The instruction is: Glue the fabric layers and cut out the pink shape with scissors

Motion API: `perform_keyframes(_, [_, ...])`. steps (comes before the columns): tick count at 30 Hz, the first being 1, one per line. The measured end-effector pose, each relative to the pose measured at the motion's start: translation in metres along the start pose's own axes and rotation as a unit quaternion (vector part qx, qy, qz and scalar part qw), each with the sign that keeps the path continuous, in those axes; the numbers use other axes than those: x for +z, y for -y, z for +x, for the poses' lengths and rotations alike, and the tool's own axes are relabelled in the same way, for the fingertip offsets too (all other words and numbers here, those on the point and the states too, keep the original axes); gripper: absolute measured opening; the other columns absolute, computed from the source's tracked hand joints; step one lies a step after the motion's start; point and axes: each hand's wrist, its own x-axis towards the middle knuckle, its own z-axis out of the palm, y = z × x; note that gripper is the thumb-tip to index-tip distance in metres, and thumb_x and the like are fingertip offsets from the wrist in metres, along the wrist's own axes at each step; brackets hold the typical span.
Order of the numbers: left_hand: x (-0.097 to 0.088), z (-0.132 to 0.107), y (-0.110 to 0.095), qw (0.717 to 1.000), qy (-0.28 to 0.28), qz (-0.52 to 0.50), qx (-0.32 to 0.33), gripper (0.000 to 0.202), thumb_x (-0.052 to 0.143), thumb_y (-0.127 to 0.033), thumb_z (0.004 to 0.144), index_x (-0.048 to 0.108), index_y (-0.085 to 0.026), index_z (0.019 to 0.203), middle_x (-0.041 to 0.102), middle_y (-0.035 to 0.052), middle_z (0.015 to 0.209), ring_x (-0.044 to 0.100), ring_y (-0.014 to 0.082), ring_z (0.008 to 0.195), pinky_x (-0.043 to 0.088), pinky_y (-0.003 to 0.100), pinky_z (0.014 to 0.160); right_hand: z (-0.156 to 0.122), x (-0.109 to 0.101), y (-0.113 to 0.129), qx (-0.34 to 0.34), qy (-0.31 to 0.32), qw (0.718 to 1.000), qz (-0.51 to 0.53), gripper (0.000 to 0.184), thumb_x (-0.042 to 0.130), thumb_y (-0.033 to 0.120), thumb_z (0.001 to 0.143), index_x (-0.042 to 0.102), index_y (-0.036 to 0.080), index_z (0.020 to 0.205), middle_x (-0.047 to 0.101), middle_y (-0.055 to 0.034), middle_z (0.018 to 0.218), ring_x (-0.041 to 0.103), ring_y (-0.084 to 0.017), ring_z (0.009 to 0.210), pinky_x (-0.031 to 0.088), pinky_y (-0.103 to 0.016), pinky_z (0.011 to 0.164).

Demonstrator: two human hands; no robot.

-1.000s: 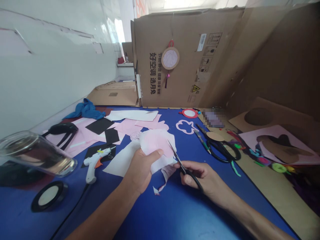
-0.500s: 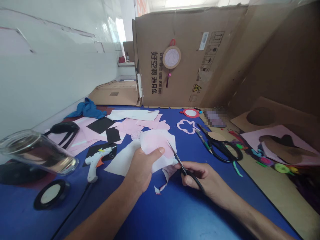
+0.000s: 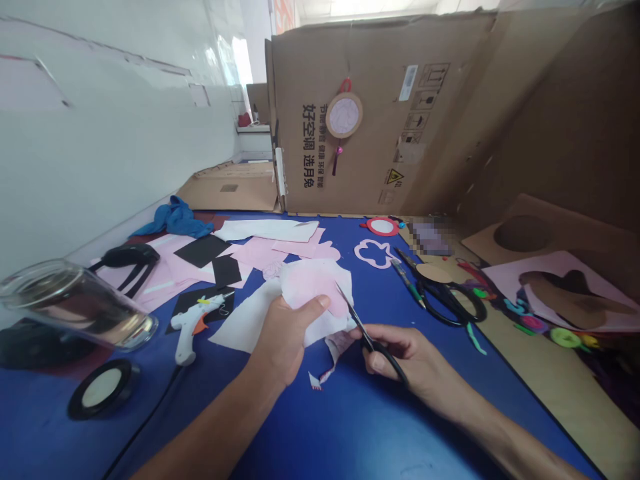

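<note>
My left hand (image 3: 293, 327) pinches a white sheet of paper with a pink piece (image 3: 313, 283) on it, thumb on top and fingers underneath. In my right hand (image 3: 400, 353) is a pair of black-handled scissors (image 3: 369, 340), fingers closed round the handles. The blades point up and left and lie at the right edge of the pink area. Under my left hand lies another white sheet (image 3: 240, 323). A torn scrap of paper (image 3: 330, 363) sits on the blue table below the scissors.
Left of my hands is a glue gun (image 3: 193, 327) on black card, near a glass of liquid (image 3: 75, 307) and a black roll (image 3: 103, 390). Larger scissors (image 3: 450, 300) and a pen (image 3: 407, 283) lie at right. A cardboard box wall (image 3: 370, 153) stands behind, with a round ornament (image 3: 344, 115) hanging.
</note>
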Motion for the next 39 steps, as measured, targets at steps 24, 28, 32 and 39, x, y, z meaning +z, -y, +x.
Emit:
perform_keyframes(24, [-0.0038, 0.0021, -0.0017, 1.0, 0.018, -0.009, -0.014, 0.048, 0.095, -0.026, 0.07, 0.081, -0.013, 0.114, 0.084, 0.0125, 0.105, 0.079, 0.0277, 0.093, 0.062, 0.039, 0.089, -0.0011, -0.0027, -0.0054, 0.014, -0.007, 1.0, -0.01, 0.046, 0.082, 0.062, 0.09, 0.082, 0.021, 0.113, 0.041, 0.0039, 0.075, 0.029, -0.013, 0.068, 0.024, -0.026, 0.06])
perform_keyframes(28, [-0.0033, 0.0008, -0.002, 0.999, 0.031, -0.002, -0.014, 0.04, 0.095, -0.028, 0.071, 0.082, -0.013, 0.106, 0.083, 0.0114, 0.1, 0.077, 0.0265, 0.09, 0.062, 0.038, 0.087, -0.0011, 0.0004, -0.0029, 0.009, -0.012, 1.0, -0.013, 0.05, 0.084, 0.063, 0.088, 0.079, 0.021, 0.113, 0.046, 0.0031, 0.077, 0.033, -0.014, 0.07, 0.027, -0.026, 0.061])
perform_keyframes(32, [-0.0016, -0.0006, -0.0019, 0.999, 0.034, -0.001, -0.014, 0.039, 0.095, -0.027, 0.071, 0.082, -0.013, 0.105, 0.082, 0.0114, 0.099, 0.077, 0.0265, 0.089, 0.062, 0.039, 0.087, -0.001, 0.0009, -0.0019, 0.006, -0.013, 1.0, -0.02, 0.052, 0.082, 0.066, 0.087, 0.078, 0.021, 0.113, 0.049, 0.0025, 0.077, 0.033, -0.014, 0.069, 0.029, -0.026, 0.06])
perform_keyframes(39, [-0.003, -0.0011, 0.001, 0.999, 0.039, 0.009, -0.018, 0.039, 0.092, -0.026, 0.076, 0.081, -0.014, 0.112, 0.083, 0.012, 0.103, 0.079, 0.028, 0.091, 0.063, 0.041, 0.088, -0.0009, -0.0003, -0.004, 0.007, -0.016, 1.0, -0.02, 0.053, 0.082, 0.066, 0.087, 0.08, 0.02, 0.114, 0.049, 0.002, 0.077, 0.034, -0.015, 0.07, 0.029, -0.026, 0.06])
